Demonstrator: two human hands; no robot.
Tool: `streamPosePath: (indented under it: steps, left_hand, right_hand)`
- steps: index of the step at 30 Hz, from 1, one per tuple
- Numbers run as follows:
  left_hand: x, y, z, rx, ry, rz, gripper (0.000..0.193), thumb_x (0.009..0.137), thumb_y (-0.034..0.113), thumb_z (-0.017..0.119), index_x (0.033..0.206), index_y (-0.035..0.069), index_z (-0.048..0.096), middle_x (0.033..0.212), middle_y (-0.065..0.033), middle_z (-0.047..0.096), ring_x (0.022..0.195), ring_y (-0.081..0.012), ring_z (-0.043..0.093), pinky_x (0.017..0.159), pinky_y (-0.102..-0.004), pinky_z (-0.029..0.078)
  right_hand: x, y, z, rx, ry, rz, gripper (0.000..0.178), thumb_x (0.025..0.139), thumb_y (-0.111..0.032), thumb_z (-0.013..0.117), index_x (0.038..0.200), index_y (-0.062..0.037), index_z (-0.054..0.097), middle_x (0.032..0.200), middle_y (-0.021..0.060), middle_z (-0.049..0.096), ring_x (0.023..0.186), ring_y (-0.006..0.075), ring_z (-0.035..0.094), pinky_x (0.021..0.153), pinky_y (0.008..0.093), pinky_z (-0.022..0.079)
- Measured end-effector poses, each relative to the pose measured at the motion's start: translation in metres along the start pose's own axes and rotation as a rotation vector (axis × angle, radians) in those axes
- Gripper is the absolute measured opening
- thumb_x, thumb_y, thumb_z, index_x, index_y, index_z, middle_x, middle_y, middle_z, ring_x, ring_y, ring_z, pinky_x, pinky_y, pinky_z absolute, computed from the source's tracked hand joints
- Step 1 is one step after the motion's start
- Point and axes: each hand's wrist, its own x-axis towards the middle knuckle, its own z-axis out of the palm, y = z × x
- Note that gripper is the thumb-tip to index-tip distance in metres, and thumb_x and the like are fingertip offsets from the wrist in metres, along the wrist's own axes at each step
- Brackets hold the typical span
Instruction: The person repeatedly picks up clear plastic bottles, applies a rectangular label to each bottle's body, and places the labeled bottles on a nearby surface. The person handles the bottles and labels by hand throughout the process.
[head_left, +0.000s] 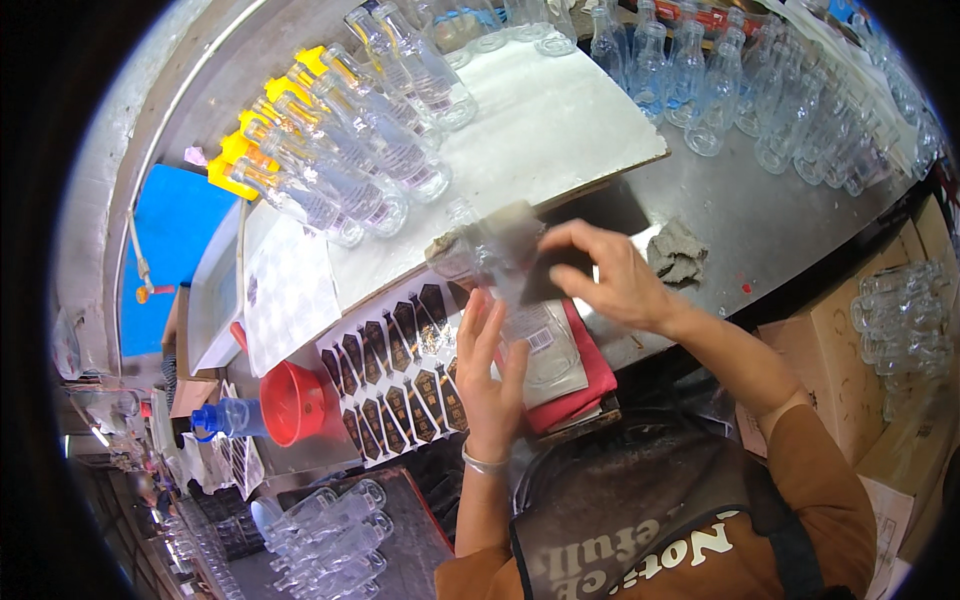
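Observation:
A clear glass bottle (535, 355) with a barcode label lies on a pale cloth over a folded red cloth (593, 378), its neck pointing away from me. My left hand (488, 375) is beside the bottle's left side, fingers stretched up and apart; whether they touch the glass I cannot tell. To the right of the bottle, my right hand (615, 275) hovers with thumb and forefinger bent and apart, nothing visible between them. Beyond my fingertips is a blurred beige cloth (515, 228). A sheet of black, bottle-shaped labels (395, 375) lies left of my left hand.
Several clear bottles (350, 150) lie slanted by yellow holders (240, 160) on a white board (545, 130). More bottles (690, 70) stand at the far right. A grey rag (678, 252) is on the metal table. A red cup (293, 403) sits left; cardboard boxes (820, 370) are right.

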Motion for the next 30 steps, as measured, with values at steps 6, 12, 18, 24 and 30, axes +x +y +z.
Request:
streamPosePath:
  steps: [6, 12, 18, 24, 30]
  left_hand:
    - [-0.003, -0.005, 0.005, -0.132, 0.056, -0.05, 0.072, 0.086, 0.008, 0.073, 0.151, 0.001, 0.041, 0.154, -0.0217, 0.042, 0.139, -0.0337, 0.046, 0.11, -0.0429, 0.042]
    - [-0.033, -0.016, -0.002, -0.116, -0.093, 0.013, 0.117, 0.072, 0.011, 0.086, 0.16, 0.0, 0.009, 0.159, -0.0225, 0.033, 0.144, -0.0331, 0.038, 0.117, -0.045, 0.034]
    - [-0.04, -0.008, 0.016, -0.146, 0.045, -0.039, 0.126, 0.07, 0.014, 0.088, 0.159, -0.003, 0.001, 0.157, -0.0246, 0.034, 0.136, -0.0331, 0.047, 0.112, -0.043, 0.038]
    - [-0.045, -0.008, 0.02, -0.014, 0.093, 0.002, 0.129, 0.069, 0.014, 0.088, 0.158, -0.003, -0.004, 0.152, -0.0255, 0.038, 0.123, -0.0322, 0.055, 0.104, -0.0385, 0.044]
    - [-0.042, -0.005, 0.011, -0.106, 0.071, 0.004, 0.126, 0.071, 0.007, 0.086, 0.158, -0.002, -0.005, 0.151, -0.0236, 0.041, 0.116, -0.0268, 0.058, 0.098, -0.0364, 0.048]
  right_hand:
    - [0.025, -0.016, 0.008, -0.142, -0.067, -0.271, 0.028, 0.086, -0.008, 0.065, 0.112, 0.0013, 0.063, 0.102, 0.0198, 0.068, 0.092, 0.0357, 0.066, 0.082, 0.0395, 0.053]
    - [0.0, -0.036, 0.018, -0.368, -0.202, -0.674, 0.021, 0.076, -0.008, 0.07, 0.097, -0.0097, 0.066, 0.094, 0.0069, 0.066, 0.083, 0.0256, 0.063, 0.073, 0.0364, 0.052]
    - [0.0, -0.058, 0.029, -0.498, -0.144, -0.757, 0.018, 0.071, -0.018, 0.066, 0.08, -0.006, 0.055, 0.08, 0.0053, 0.056, 0.079, 0.0231, 0.057, 0.072, 0.0392, 0.049]
    - [0.023, -0.051, 0.04, -0.529, -0.308, -0.629, 0.01, 0.07, -0.012, 0.064, 0.076, -0.006, 0.058, 0.074, 0.0092, 0.058, 0.077, 0.0261, 0.059, 0.068, 0.0374, 0.05]
    - [-0.002, -0.051, 0.041, -0.394, -0.372, -0.63, 0.009, 0.071, -0.012, 0.066, 0.076, -0.0098, 0.059, 0.081, 0.0056, 0.061, 0.08, 0.0262, 0.062, 0.077, 0.0421, 0.051]
